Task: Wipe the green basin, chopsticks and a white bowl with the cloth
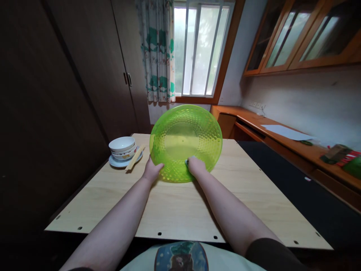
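Note:
A large lime-green translucent plastic bowl (183, 139) with a dimpled pattern stands tilted up on the pale wooden tabletop (172, 210). My left hand (152, 170) grips its near rim on the left side. My right hand (196, 166) holds the same rim a little to the right. A small grey-green bit (186, 162) shows beside my right fingers, too small to name. To the left of my left hand, stacked white patterned bowls (122, 144) sit on a pale blue saucer (118, 162), with light wooden chopsticks (134, 158) leaning across the saucer's edge.
Dark wooden wardrobe doors (93, 75) fill the left side. An orange wooden counter (270, 130) along the right wall holds a sheet of white paper (286, 132) and several small items. A black surface (282, 180) lies right of the tabletop.

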Motion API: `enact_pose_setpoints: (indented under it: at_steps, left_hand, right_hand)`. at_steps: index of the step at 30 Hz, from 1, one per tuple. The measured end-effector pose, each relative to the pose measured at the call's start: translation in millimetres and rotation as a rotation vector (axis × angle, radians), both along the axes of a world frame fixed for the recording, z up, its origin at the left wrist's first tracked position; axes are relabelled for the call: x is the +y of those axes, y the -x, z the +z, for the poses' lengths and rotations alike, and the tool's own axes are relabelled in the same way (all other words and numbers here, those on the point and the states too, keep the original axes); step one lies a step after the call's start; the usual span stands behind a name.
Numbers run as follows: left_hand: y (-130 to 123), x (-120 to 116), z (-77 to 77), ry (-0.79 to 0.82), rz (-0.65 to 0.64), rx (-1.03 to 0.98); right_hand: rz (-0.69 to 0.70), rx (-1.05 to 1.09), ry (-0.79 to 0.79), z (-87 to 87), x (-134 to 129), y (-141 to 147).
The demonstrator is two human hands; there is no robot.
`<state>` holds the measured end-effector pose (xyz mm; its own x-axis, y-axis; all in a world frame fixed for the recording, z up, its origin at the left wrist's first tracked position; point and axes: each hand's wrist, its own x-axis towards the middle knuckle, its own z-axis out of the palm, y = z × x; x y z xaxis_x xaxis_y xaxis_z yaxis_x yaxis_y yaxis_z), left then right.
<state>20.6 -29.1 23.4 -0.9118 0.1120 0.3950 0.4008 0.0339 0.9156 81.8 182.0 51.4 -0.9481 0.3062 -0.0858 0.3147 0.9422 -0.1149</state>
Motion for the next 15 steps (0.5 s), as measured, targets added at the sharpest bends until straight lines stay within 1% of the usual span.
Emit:
enact_pose_setpoints:
  at_steps: [2,4,6,9,11,13,15]
  left_hand:
    - [0.1,-0.1,-0.3,-0.002,-0.001,0.003]
    - [1.0,-0.4,-1.5,-0.003,-0.003,0.009]
    - [2.4,-0.7,-3.2,-0.002,-0.001,0.009]
    - [4.4,-1.1,-5.0,-0.002,-0.001,-0.007]
    - [4.4,-1.2,-4.7,-0.004,0.0,-0.018]
    - [3.2,-1.1,-3.3,-0.004,0.002,-0.02]
    - [1.2,-0.9,-1.3,0.001,0.002,-0.018]
  right_hand:
    - [-0.025,0.0,-0.008,1.7,2.6,-0.2]
    - [-0.02,-0.007,-0.017,2.2,1.2,-1.0]
    - [0.044,-0.008,-0.016,1.1,-3.6,-2.0]
    - [0.207,0.014,0.007,-2.6,-12.7,-2.8]
    - [0.261,0.02,0.02,-5.1,-16.4,-2.6]
    - [0.243,0.018,0.029,-6.6,-16.4,-1.9]
    - [0.179,0.01,0.032,-6.6,-13.0,-0.9]
